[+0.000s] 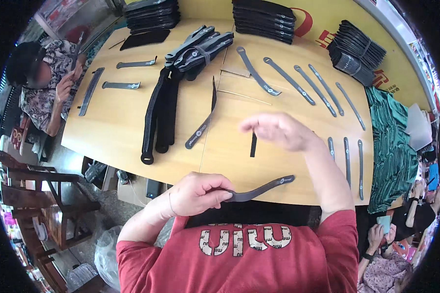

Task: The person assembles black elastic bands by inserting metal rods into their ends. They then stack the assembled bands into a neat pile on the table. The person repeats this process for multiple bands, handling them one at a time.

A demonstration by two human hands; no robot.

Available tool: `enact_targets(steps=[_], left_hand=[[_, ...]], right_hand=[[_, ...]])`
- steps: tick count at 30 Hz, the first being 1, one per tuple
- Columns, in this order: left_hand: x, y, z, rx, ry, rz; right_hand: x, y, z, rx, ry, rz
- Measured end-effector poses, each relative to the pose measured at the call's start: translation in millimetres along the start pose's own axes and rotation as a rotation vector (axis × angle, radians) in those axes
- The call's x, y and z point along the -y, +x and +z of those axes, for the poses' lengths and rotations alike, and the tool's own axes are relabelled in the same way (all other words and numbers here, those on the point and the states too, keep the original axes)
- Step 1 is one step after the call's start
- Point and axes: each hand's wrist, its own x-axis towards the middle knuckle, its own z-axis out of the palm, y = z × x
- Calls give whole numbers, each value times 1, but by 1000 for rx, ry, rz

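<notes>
My left hand (200,194) pinches one end of a dark grey strap (261,189) with pale print and a rounded tip. The strap curves out to the right, above the table's near edge. My right hand (281,132) is raised over the middle of the table, its fingers smeared by motion. Just below those fingers is a short black strip (253,145); I cannot tell whether they touch it. Another printed grey strap (200,129) lies twisted to the left of the strip, beside long black straps (156,117) that trail from a tied bundle of grey straps (200,51).
Several single grey straps (298,88) lie spread on the right of the wooden table (181,168). Stacks of dark straps (264,22) stand along the back. Green fabric (391,141) is piled at the right edge. A person (49,83) handles a strap at the far left.
</notes>
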Motion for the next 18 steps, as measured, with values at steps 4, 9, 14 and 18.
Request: enact_targets(steps=[4,9,14,18], left_hand=[[-20,23,13,-79,-3,-61],[3,64,12,-25,-472,-125],[18,102,8,-86,-487,-145],[13,130,-3,-266,-73,-235]], right_hand=[[22,-73,17,180,-125,213],[11,-124,-5,-39,-127,481],[-34,-150,-33,-306,-52,540],[-44,-138,-41,-528,-36,555]])
